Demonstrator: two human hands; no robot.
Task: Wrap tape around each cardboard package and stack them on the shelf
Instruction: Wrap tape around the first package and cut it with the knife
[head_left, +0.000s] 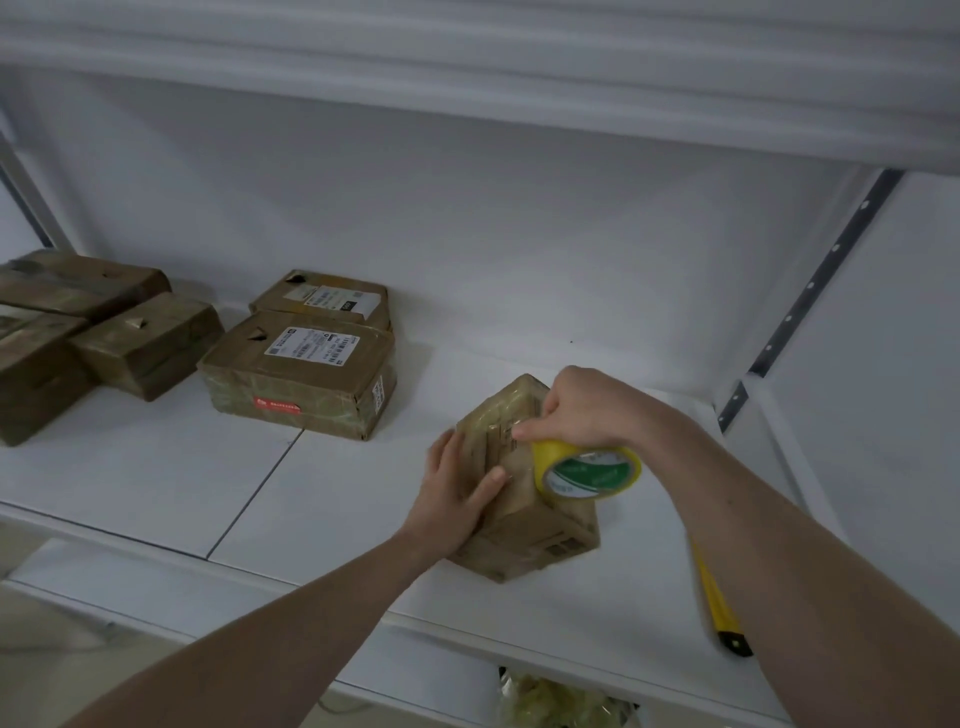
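Note:
A small cardboard package (535, 530), glossy with tape, sits on the white shelf (156, 483) near its front edge. My left hand (457, 493) lies flat on the package's left side, fingers straight and thumb across the top. My right hand (576, 410) grips a yellow roll of tape (587, 470) with a green and white core, held against the package's top right. Two labelled packages (296, 374) stand further back at centre left. Several darker taped packages (104, 332) lie at the far left.
A yellow utility knife (719, 608) lies on the shelf at the right, partly under my right forearm. A perforated metal upright (810, 291) stands at the right rear. Another shelf board (467, 78) hangs overhead. Crumpled clear plastic (550, 701) shows below the shelf's front edge.

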